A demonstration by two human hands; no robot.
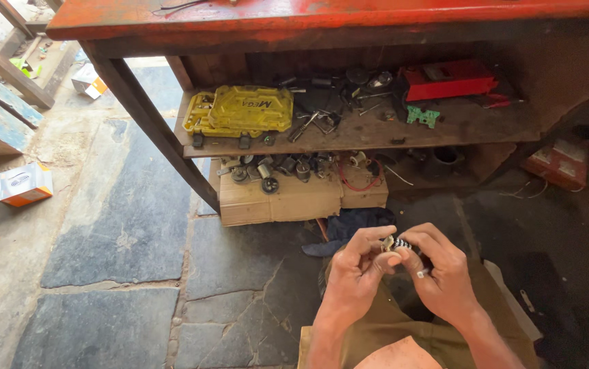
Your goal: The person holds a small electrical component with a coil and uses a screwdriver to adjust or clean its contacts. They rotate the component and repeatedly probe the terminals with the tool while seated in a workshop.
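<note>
My left hand (357,270) and my right hand (439,270) meet over my lap at the lower middle of the head view. Together they pinch a small metal part (397,244) with a dark ribbed end and a pale brass-coloured end. Fingers of both hands close around it, so most of it is hidden. A ring shows on a finger of my right hand. My knees in olive trousers (390,328) lie below the hands.
A red wooden workbench (322,17) stands ahead, its lower shelf (356,133) holding a yellow tool case (247,109), a red case (448,78) and loose tools. Small metal parts lie on cardboard boxes (288,198). An orange-and-white box (26,184) sits on the stone floor at left.
</note>
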